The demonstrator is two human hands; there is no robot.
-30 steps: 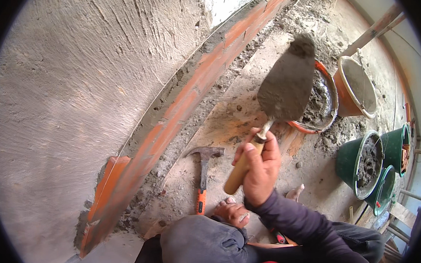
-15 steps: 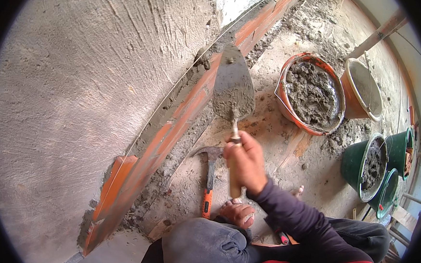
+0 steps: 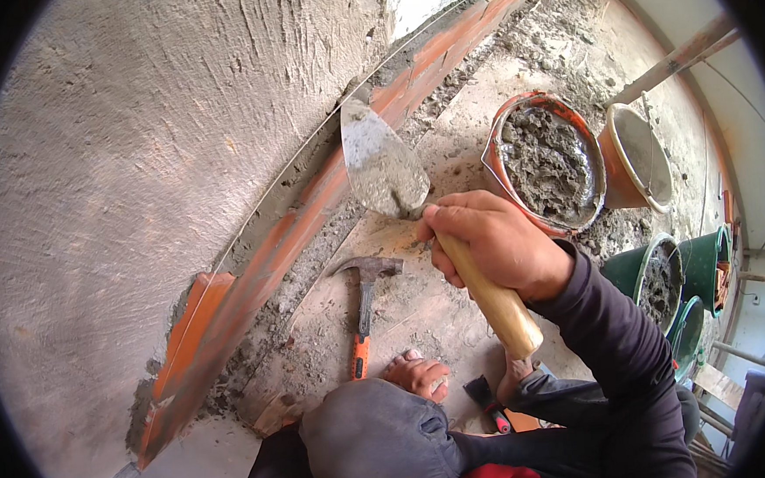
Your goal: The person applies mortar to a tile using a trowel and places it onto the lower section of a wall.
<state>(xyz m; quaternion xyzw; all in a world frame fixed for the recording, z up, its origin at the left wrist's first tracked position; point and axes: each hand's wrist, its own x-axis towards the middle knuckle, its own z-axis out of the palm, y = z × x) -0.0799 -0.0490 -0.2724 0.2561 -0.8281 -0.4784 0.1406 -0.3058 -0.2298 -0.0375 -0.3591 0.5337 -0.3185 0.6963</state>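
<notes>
My right hand (image 3: 497, 245) grips the wooden handle of a steel trowel (image 3: 382, 164). The mortar-smeared blade points up and left, its tip at the mortar on top of the orange brick course (image 3: 311, 213) along the foot of the rough plastered wall (image 3: 133, 167). Only a sliver of my left hand (image 3: 511, 373) shows, by a grey cuff behind the handle's end, so its grip is hidden. An orange bucket (image 3: 493, 158) of wet grey mortar stands just right of the trowel.
A hammer (image 3: 365, 306) with an orange grip lies on the dusty floor by my bare toes (image 3: 417, 373). My grey-clad knee (image 3: 377, 441) fills the lower middle. A second orange bucket (image 3: 632, 158) and green buckets (image 3: 652, 279) stand right. A pole (image 3: 678, 59) leans above.
My right hand swung the mortar-laden trowel from over the orange bucket leftward to the brick course. The blade now lies against the bricks and my hand is nearer the camera.
</notes>
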